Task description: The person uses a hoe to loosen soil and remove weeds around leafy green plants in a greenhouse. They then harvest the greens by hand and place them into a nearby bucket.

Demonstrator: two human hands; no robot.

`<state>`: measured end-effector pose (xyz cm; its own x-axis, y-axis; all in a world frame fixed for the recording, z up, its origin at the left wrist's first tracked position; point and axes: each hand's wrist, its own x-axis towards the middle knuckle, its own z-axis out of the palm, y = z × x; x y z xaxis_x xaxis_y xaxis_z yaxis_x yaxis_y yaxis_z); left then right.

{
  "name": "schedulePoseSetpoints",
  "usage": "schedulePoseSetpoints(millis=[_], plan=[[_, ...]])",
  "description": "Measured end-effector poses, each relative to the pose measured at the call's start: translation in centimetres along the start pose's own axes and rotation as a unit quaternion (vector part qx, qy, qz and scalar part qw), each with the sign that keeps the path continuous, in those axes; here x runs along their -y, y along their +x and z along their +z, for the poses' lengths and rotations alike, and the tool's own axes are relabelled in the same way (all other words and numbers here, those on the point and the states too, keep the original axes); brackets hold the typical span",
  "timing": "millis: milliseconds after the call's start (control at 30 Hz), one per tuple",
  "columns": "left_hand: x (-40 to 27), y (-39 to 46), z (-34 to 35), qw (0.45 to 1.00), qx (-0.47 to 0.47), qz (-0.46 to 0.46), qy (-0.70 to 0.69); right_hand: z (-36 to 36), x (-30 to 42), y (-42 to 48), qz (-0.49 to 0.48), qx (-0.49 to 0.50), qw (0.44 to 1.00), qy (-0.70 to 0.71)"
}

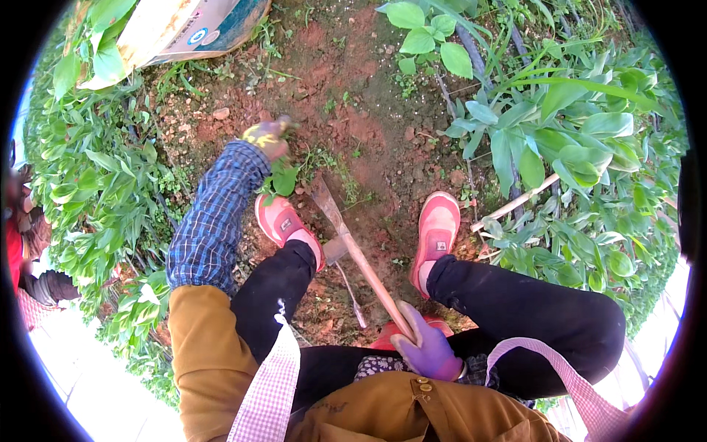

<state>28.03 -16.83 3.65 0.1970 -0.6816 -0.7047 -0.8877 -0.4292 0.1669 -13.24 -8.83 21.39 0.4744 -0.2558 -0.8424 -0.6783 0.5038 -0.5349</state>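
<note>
My right hand (425,348), in a purple glove, grips the wooden handle (369,276) of a small hand hoe. Its worn metal blade (328,205) points away from me, close to the soil between my feet. Over the ground at the left, my left hand (268,141) wears a glove with yellow patches and is blurred. Green leaves (284,179) show just below it, over the tip of my left shoe; whether the fingers hold them is unclear. Small weeds (326,160) grow to the right of that hand. Beside the handle are a flat metal piece (334,250) and a thin rod (352,295).
Leafy plants (105,166) line the left side, and more plants (585,138) crowd the right, with a wooden stick (513,204) among them. A printed sack (193,30) lies at the top left. Part of another person (27,237) appears at the far left edge.
</note>
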Motion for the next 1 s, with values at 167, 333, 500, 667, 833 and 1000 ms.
schedulePoseSetpoints(millis=[167,333,500,667,833,1000], plan=[[-3.8,0.0,4.8,0.962,0.084,0.249,0.078,-0.1,1.0,-0.1,-0.003,0.031,0.998,-0.054],[-4.3,2.2,10.8,0.948,0.081,0.303,0.045,0.0,0.4,-0.1,-0.007,0.042,0.997,-0.069],[0.4,2.1,11.5,0.982,-0.026,0.185,0.026,-0.1,0.2,0.0,-0.038,0.020,0.993,-0.114],[5.9,-0.7,3.7,0.994,0.003,-0.032,0.104,-0.2,0.2,-0.1,-0.049,0.007,0.992,-0.117],[3.9,-3.4,1.0,0.993,0.067,-0.059,0.080,0.0,0.5,0.0,-0.048,0.002,0.993,-0.104],[1.0,-3.6,4.6,0.993,0.071,0.003,0.096,0.0,0.8,0.2,-0.042,0.015,0.991,-0.124]])
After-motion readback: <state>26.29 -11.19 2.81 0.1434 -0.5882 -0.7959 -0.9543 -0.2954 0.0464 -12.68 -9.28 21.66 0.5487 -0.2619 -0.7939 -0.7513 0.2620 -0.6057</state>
